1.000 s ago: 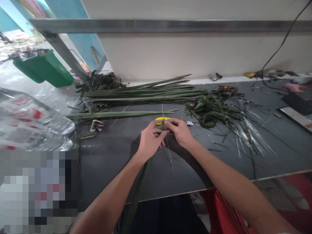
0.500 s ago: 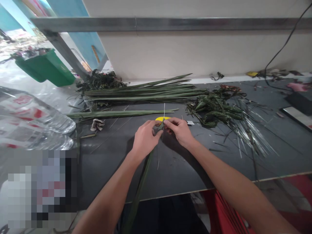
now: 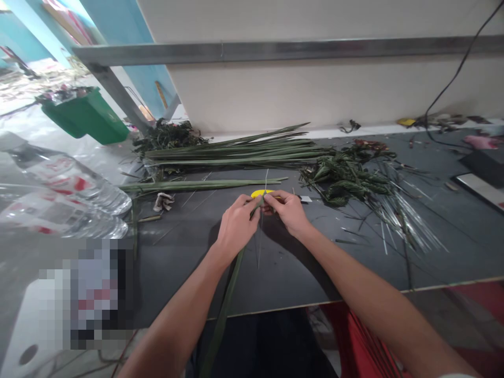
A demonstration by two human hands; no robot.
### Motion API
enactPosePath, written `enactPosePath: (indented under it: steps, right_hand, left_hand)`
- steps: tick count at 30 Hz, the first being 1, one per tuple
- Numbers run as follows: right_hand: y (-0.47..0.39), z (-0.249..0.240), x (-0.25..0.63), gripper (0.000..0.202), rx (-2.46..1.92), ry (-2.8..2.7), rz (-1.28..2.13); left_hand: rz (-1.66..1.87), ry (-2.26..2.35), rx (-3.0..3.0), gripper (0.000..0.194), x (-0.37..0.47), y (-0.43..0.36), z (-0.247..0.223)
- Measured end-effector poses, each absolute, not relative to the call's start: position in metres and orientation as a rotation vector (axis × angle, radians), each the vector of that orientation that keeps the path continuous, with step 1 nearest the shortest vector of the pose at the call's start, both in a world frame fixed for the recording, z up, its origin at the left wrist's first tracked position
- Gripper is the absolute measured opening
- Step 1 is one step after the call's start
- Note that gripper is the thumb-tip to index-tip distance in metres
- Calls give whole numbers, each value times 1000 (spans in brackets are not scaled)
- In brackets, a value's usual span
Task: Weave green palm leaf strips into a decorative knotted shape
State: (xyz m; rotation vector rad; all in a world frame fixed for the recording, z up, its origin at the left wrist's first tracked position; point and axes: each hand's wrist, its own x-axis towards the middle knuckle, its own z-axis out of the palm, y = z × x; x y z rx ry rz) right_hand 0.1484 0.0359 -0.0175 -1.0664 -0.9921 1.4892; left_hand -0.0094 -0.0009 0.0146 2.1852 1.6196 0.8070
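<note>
My left hand (image 3: 239, 220) is closed, its thumb and fingers pinching a long green leaf strip (image 3: 227, 299) that trails over the table's front edge. Against it, my right hand (image 3: 290, 211) pinches the same folded end of the strip, fingertips of both hands touching or nearly so. A thin pale wire (image 3: 266, 178) sticks up from between the fingertips, and a fine length also hangs below. Just behind the fingers lies a yellow piece with a toothed edge (image 3: 258, 193). Exactly how leaf and wire meet is hidden by my fingers.
Long green leaves (image 3: 236, 149) lie along the back of the dark table (image 3: 299, 273). Right of them are a pile of dark foliage (image 3: 342, 178) and clear thin sticks (image 3: 413, 220). Plastic bottles (image 3: 79, 184) stand left; a green bin (image 3: 86, 115) is beyond.
My view has shifted a little, so the surroundings sit slightly farther right and lower. Both hands keep their pinch on the leaf strip, with the fingertips slightly rearranged.
</note>
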Motion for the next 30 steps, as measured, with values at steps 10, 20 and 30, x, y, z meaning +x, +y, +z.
enactPosePath:
  steps: [10, 20, 30]
  right_hand:
    - [34, -13, 149, 44, -1049, -1039, 1380]
    - [33, -13, 149, 41, -1003, -1088, 1408]
    - [34, -14, 150, 36, -1046, -1146, 1339]
  left_hand:
    - [916, 1619, 1994, 9, -19, 9, 14]
    - [859, 1385, 1516, 19, -28, 15, 16]
    - [839, 1323, 1503, 17, -31, 15, 22]
